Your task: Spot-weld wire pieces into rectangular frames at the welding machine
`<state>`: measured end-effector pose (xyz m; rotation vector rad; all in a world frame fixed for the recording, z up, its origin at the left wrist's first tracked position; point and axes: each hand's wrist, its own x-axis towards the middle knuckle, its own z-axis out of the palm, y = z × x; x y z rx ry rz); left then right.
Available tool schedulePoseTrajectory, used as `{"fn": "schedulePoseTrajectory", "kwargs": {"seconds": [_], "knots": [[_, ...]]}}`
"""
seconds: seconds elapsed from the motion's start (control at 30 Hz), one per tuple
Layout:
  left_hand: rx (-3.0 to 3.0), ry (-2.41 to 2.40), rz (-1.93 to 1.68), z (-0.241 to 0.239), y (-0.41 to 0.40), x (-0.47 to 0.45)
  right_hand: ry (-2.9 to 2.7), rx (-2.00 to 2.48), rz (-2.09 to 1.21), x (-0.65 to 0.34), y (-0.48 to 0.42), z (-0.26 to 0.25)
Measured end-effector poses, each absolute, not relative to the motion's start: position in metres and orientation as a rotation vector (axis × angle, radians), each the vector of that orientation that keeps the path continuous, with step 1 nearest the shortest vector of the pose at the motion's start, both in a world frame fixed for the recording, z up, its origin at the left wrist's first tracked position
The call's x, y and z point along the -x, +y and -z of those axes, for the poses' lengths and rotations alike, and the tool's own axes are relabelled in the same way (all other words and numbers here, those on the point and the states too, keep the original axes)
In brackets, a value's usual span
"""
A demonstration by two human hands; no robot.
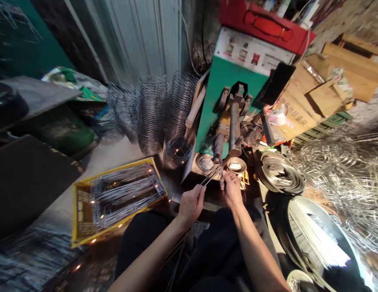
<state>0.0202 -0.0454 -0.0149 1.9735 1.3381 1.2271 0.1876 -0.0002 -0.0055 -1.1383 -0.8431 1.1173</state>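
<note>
Dark trousers (219, 251) fill the foreground; above them the left hand (191, 204) is closed round thin silvery metal rods (208, 179), their tips at the green welding machine (225, 81), where the right hand (232, 189) pinches them between fingertips

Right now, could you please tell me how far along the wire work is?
Seemingly done: wire pieces filling the yellow crate. In hand: the left hand and right hand hold thin wire rods at the green machine. Left, seemingly: the loose wire heap on the right.
</note>
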Motion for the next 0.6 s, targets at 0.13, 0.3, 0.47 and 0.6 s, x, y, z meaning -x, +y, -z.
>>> {"fn": "schedulePoseTrajectory", "kwargs": {"seconds": [0.13,0.3,0.47,0.6], "knots": [[-2.008,1.298,-1.257,0.014,-0.034,-0.021,-0.885,1.185,-1.060,-0.195,0.001,0.005],[-1.988,1.238,-1.235,0.009,-0.012,-0.025,-0.850,1.225,-1.040,-0.204,0.010,0.004],[-1.984,1.222,-1.170,0.004,0.003,-0.022,-0.905,1.213,-1.033,-0.208,0.017,0.000],[-1.975,1.212,-1.117,0.001,0.005,-0.022,-0.907,1.218,-1.009,-0.207,0.017,-0.001]]}}
